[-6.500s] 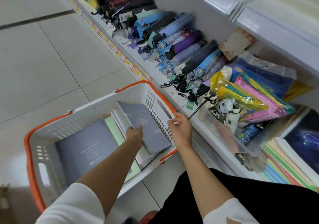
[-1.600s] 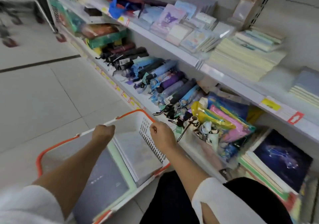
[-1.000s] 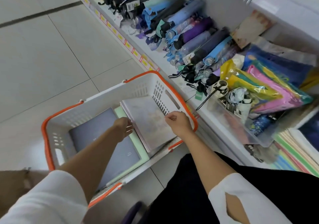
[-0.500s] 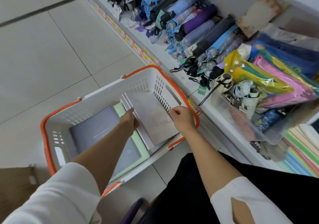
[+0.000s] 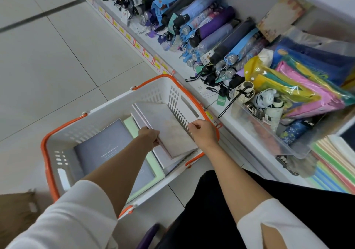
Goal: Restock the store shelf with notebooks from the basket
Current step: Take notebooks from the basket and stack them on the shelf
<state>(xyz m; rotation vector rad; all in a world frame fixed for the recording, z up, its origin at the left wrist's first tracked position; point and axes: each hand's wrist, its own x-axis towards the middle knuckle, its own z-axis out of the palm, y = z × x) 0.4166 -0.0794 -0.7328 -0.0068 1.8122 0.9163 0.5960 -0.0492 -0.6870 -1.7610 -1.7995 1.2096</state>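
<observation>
Fingers [image 5: 154, 140] of left hand [image 5: 148, 136] curl round pale notebook [image 5: 171, 133] edge; right hand [image 5: 203, 134] pinches opposite edge, in basket [image 5: 45, 149].

My white, orange-rimmed basket [image 5: 151, 95] sits on the floor just beside the low shelf [image 5: 178, 64]. Inside, a pale marbled notebook [image 5: 169, 131] tilts atop a stack, its edges gripped by my left hand [image 5: 148, 135] and right hand [image 5: 203, 133]. A grey notebook [image 5: 103, 145] lies flat on a mint-green notebook [image 5: 153, 162].

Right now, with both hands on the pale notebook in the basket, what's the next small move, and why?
Probably lift the pale notebook out of the basket. The left hand grips its left edge, the right hand pinches its right edge, and it lies topmost on the tilted stack, so nothing pins it.
</observation>
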